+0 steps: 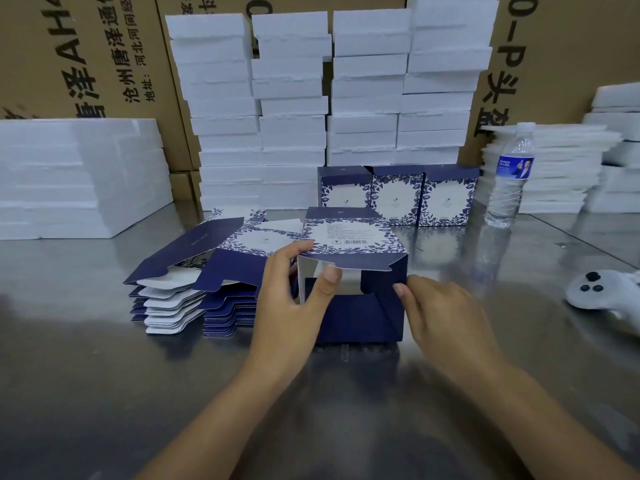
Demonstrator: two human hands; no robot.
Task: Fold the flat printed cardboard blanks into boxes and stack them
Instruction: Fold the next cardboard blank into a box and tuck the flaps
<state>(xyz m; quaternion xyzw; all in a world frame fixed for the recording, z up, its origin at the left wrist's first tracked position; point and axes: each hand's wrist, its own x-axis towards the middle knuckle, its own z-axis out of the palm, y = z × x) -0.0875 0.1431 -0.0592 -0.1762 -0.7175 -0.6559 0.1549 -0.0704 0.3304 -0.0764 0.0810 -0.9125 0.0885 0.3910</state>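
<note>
Blanks (194,247) flank the box (356,237) that left fingers (330,276) pinch (right fingers (404,292) just touch).

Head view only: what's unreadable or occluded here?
All head view:
1. Fine print on the half-folded navy printed cardboard box: too small and blurred to read.
2. The box's left outer wall: behind the left hand.
3. White plastic controller: cut off by the right edge.
4. Count in the stack of flat navy cardboard blanks: edges too fine.

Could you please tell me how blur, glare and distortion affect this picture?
Head view: the right hand is motion-blurred, the left hand holding the box sharper; the steel table mirrors the bottle and carries soft shadows; wide-angle bending curves the foam stacks at the edges.
</note>
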